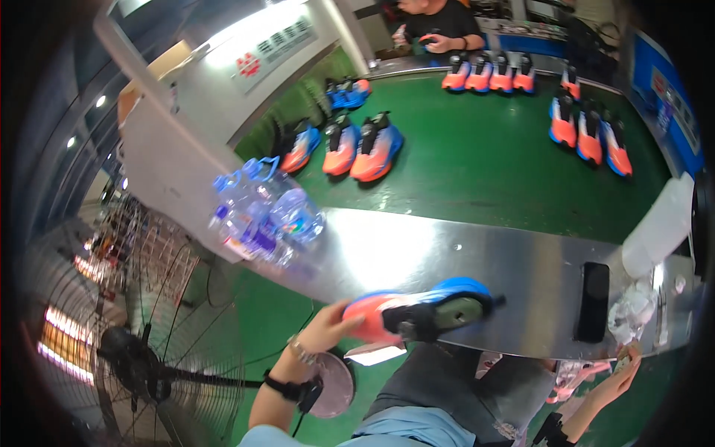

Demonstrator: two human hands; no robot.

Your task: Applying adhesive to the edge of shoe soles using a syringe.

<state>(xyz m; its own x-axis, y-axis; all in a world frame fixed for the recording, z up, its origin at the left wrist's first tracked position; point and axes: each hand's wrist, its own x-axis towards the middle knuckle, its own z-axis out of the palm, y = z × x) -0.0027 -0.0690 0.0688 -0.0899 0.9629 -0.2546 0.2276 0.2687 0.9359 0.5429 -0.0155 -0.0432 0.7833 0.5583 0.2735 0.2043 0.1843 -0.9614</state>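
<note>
My left hand [328,329] is wrapped round the toe of an orange, blue and black sneaker [391,316], above the front edge of the metal table [506,257]. The shoe lies on its side in the air, its collar opening turned toward me and its heel to the right. At the lower right, my right hand [622,372] is just off the table's edge, below a crumpled clear plastic bag [631,316]. Its fingers are pressed together around something small that I cannot make out.
A black phone [592,302] and a white translucent container [657,231] stand toward the right of the table; several plastic bottles [268,212] are at its left. Beyond, sneakers line a green conveyor belt [462,156]. A co-worker [447,30] holds a shoe. A fan [141,365] is lower left.
</note>
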